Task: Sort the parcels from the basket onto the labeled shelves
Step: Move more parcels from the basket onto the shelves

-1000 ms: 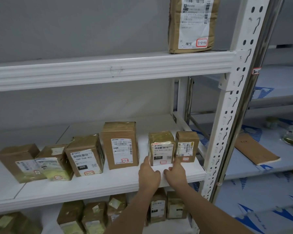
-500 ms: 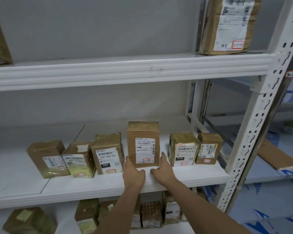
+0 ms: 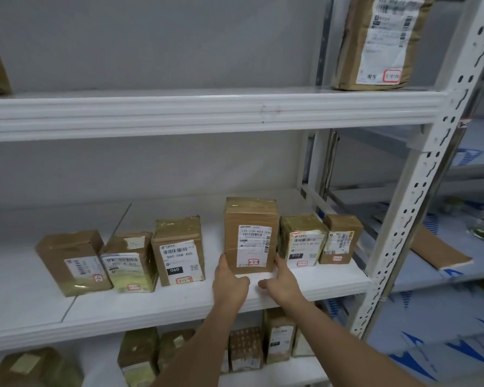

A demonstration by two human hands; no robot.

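Here both arms reach forward, left hand [image 3: 229,277] and right hand [image 3: 284,280] clasping the upright tall parcel's [image 3: 251,236] lower sides

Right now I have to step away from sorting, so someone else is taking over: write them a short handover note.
Left hand and right hand: both flank the base of the tall parcel, fingers at its sides, squaring it upright on the middle shelf.
Placed: six parcels in a row there, labels facing out; one large parcel on the top shelf.
Basket: not in view.
Left: release, fetch the next parcel, match its label.
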